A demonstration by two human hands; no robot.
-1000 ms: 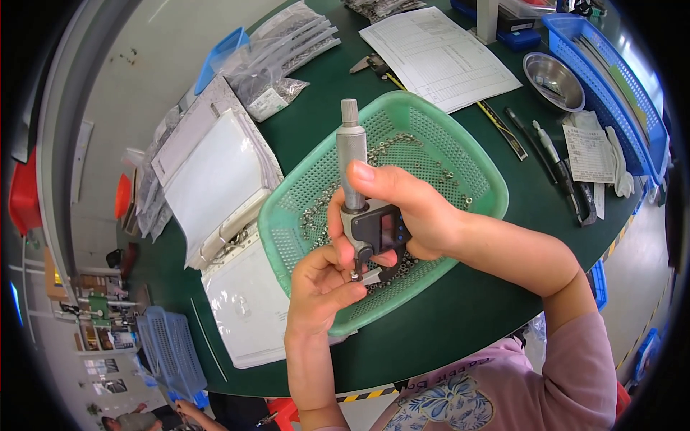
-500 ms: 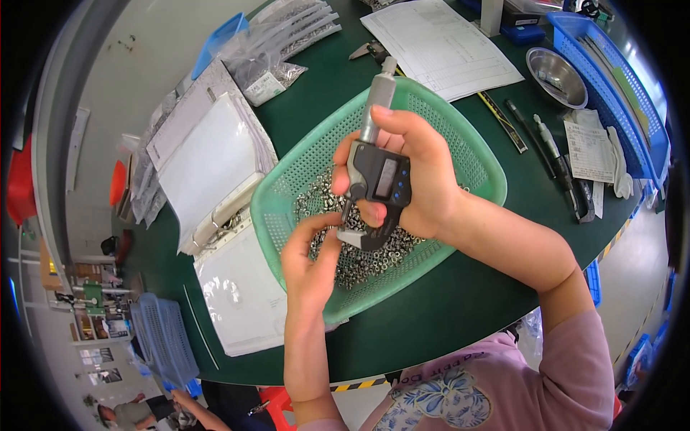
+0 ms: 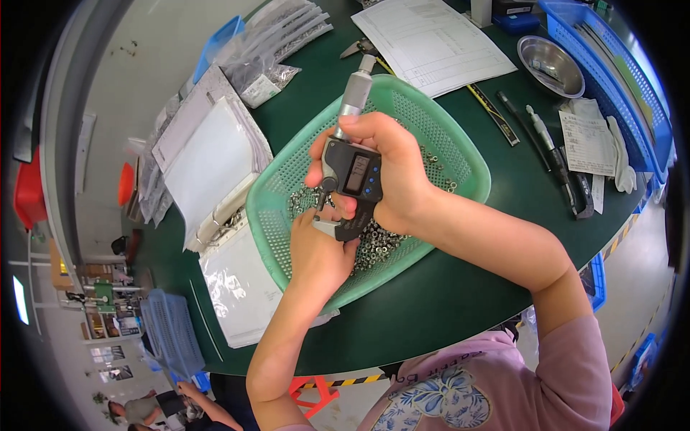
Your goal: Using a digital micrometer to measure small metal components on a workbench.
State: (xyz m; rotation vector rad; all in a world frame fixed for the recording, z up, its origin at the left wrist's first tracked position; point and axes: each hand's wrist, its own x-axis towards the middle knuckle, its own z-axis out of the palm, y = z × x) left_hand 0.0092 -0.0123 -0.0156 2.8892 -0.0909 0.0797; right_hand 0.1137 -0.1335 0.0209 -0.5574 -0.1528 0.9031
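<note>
The right hand is wrapped around a black digital micrometer with a grey metal thimble, held above the green perforated plastic basket of small metal nuts. Its long axis tilts, thimble pointing up and away. The left hand pinches at the frame's lower end.

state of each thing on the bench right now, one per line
digital micrometer: held upright in right hand, display lit
left hand: at the micrometer's lower frame, fingertips pinched there
green mesh basket: on the table, partly filled with small metal parts
steel bowl: upright, nearly empty
</note>
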